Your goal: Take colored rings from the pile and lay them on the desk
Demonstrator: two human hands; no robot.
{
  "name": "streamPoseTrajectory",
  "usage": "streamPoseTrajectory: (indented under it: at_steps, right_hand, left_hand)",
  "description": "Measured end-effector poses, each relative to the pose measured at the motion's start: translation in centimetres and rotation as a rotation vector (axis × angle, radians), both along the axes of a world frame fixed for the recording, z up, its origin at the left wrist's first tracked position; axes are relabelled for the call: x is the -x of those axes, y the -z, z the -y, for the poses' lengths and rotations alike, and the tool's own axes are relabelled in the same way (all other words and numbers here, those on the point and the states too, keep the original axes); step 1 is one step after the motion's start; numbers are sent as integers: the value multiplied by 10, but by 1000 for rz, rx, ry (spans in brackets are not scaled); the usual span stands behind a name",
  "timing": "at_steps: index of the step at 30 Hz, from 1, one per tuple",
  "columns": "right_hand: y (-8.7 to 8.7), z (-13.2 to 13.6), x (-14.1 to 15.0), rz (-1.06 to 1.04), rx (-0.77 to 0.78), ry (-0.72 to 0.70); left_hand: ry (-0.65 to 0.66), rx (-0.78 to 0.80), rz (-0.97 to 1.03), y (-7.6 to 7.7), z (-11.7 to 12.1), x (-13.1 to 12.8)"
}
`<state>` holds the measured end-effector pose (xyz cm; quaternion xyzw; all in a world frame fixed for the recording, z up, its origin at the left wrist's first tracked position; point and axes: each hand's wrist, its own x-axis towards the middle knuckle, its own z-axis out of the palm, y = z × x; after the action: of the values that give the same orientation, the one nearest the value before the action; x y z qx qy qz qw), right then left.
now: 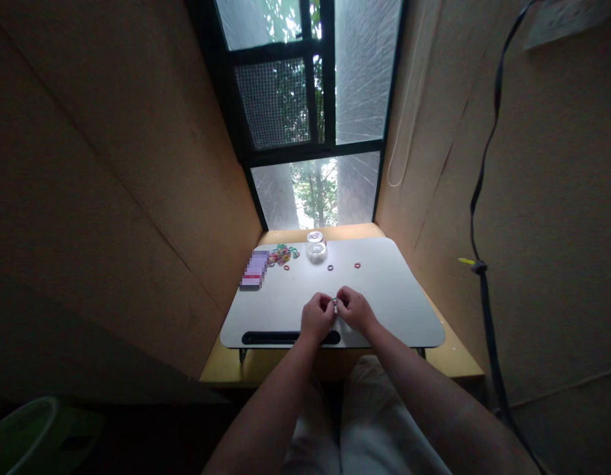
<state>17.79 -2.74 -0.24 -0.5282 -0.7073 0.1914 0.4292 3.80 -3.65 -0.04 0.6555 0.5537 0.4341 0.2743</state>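
Note:
My left hand [318, 318] and my right hand [353, 309] meet over the front middle of the white lap table [399, 297]. Their fingertips pinch a tiny greenish hair tie [335, 301] between them, mostly covered by the fingers. Beyond the hands lie a dark purple hair tie [330, 268] and a red hair tie [357, 265], apart from each other. A colourful pile of hair ties [284, 254] sits at the back left, with another reddish hair tie [286, 268] just in front of it.
A clear round plastic container [316, 251] stands at the table's back edge. On the left lies a blurred purple box-like item [255, 270]. A black slot strip [270, 338] runs along the front edge, partly behind my left wrist. A black cable [485, 310] hangs at right.

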Motion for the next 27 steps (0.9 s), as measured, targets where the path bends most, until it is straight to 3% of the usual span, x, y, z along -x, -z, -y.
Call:
streamPoseTrajectory:
  at_steps: [27]
  right_hand:
    - [1, -1, 0, 44, -1, 20]
  left_hand:
    - [1, -7, 42, -2, 2, 0]
